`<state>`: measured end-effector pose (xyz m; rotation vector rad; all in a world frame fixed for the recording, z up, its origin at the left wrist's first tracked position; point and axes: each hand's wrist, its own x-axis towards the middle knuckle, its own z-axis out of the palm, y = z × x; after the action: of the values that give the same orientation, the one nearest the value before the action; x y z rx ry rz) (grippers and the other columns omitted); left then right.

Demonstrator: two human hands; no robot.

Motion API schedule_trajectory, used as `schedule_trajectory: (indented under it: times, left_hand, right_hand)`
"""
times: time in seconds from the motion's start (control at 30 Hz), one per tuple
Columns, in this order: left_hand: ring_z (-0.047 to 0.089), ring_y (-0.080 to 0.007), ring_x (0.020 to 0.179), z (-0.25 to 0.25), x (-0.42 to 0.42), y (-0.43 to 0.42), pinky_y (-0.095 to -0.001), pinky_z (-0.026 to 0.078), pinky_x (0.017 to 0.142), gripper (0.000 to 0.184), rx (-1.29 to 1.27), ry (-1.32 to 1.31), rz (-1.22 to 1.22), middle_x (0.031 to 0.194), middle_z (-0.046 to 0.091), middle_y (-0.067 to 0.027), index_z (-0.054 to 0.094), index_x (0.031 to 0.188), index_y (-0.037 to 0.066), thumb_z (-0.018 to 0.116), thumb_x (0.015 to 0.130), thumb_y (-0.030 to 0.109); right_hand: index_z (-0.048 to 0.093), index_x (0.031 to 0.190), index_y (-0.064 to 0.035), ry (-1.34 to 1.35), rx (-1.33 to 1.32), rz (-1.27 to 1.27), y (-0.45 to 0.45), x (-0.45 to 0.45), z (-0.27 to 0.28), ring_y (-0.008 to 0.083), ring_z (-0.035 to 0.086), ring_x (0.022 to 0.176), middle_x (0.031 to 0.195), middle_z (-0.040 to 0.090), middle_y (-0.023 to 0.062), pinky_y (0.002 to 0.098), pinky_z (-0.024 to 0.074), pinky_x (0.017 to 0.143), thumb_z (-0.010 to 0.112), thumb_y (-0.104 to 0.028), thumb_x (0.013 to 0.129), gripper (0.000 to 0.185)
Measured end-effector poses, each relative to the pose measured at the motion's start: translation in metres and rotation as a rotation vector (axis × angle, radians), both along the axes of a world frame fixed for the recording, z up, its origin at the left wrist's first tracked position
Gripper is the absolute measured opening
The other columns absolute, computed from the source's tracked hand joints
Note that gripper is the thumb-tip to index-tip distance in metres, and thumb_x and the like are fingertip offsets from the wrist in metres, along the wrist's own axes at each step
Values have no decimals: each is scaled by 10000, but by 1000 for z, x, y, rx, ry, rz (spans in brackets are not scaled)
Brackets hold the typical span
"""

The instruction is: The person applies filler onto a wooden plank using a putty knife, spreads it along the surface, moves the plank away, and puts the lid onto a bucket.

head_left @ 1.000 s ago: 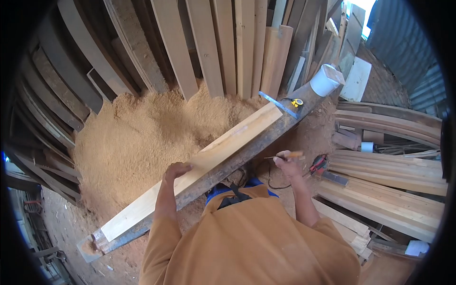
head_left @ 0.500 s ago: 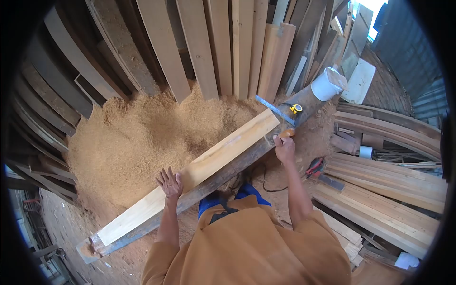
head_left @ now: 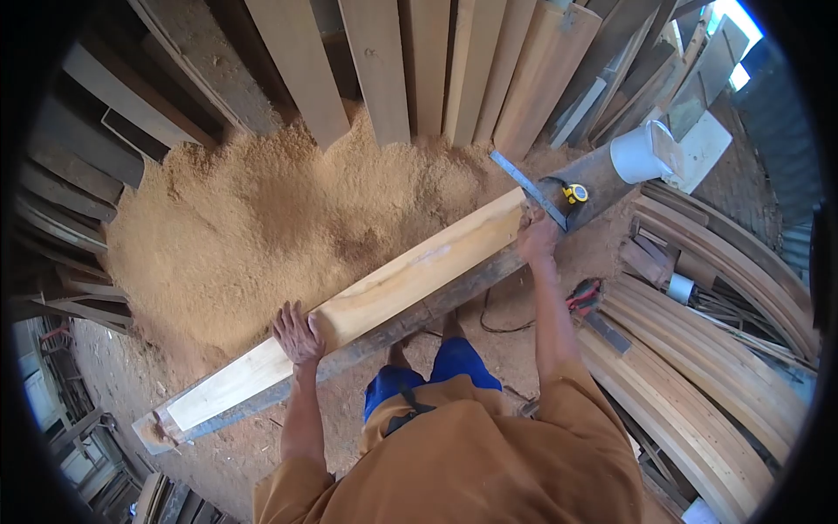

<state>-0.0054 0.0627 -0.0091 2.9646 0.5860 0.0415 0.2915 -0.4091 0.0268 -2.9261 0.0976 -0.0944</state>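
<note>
A pale wooden board [head_left: 410, 278] lies on a long, dark beam [head_left: 436, 301] that runs diagonally. My left hand [head_left: 298, 334] rests flat on the board's lower left part, fingers spread. At the upper right end of the board is my right hand [head_left: 538, 234], its fingers closed round something I cannot make out. Just beyond it, a metal square [head_left: 529, 189] lies across the beam beside a yellow tape measure [head_left: 574, 193].
A white bucket [head_left: 644, 155] stands at the beam's far end. Sawdust [head_left: 236, 236] is heaped behind the board, below upright planks [head_left: 375, 65]. A red-handled tool [head_left: 584, 297] lies near stacked timber [head_left: 690, 358] at the right.
My right hand has moved up to the board's end; the orange-handled tool it held earlier is now hidden. My left hand has slid down the board to the left and opened flat.
</note>
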Motion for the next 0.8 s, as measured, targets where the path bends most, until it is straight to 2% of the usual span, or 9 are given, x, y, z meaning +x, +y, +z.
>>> schedule_trajectory:
  times: [0.1,0.2,0.37,0.47,0.53,0.6,0.67,0.7,0.8]
  left_hand:
    - [460,-417,1343,3,3,-1,-571,305,1142,526,-16,22,17,1441,533,-209,562,1390,60,442,1033,427]
    - [457,-416,1344,4,4,-2,-569,300,1146,528,-28,25,17,1439,536,-208,561,1391,60,445,1030,428]
    - [458,-416,1341,7,5,-5,-570,298,1145,540,-31,69,42,1436,539,-207,562,1381,59,442,1019,440]
    - [463,-416,1332,7,7,-4,-571,300,1142,540,-52,59,38,1430,542,-208,565,1372,58,436,1017,444]
    - [466,-417,1325,8,9,-1,-572,302,1140,540,-51,47,28,1425,544,-209,566,1368,56,432,1018,445]
    - [469,-418,1319,4,5,-1,-573,304,1138,539,-35,41,24,1421,545,-211,567,1365,54,432,1019,444]
    - [470,-421,1316,7,5,-1,-575,307,1135,542,-36,22,9,1420,545,-213,564,1367,50,432,1020,445]
    - [470,-422,1314,7,6,-2,-575,308,1133,544,-39,13,0,1419,544,-214,562,1368,47,433,1020,446]
    - [471,-426,1312,4,5,-1,-576,310,1130,550,-14,26,1,1417,544,-218,555,1372,40,436,1019,446]
  right_hand:
    - [720,1086,-91,98,-51,-17,7,6,3,423,694,939,991,719,219,515,552,833,660,-199,886,235]
    - [720,1069,-91,-3,84,27,18,-3,-10,401,686,947,1027,715,205,503,562,816,687,-191,832,259]
    - [720,1044,-83,-18,150,368,62,-47,-23,391,676,933,1021,716,164,487,559,838,681,-166,811,250]
    - [715,1038,-77,87,325,458,95,-66,14,394,675,938,1037,710,166,500,556,845,667,-166,833,228]
    - [711,1015,-72,58,298,381,68,-53,-12,398,677,941,1026,710,173,505,553,848,656,-167,848,200]
    - [713,1009,-69,-22,110,219,32,-37,-30,405,681,947,1020,716,182,511,549,860,634,-161,871,184]
    - [721,1041,-64,-37,-11,102,-8,-9,-30,418,683,955,1017,725,198,511,545,877,617,-170,889,212]
    - [725,1070,-59,10,42,112,-21,7,-21,428,682,960,1013,726,208,509,543,885,617,-184,893,242]
    - [724,1091,-48,101,-73,56,-8,14,-21,435,678,960,1011,719,223,500,543,874,622,-165,874,266]
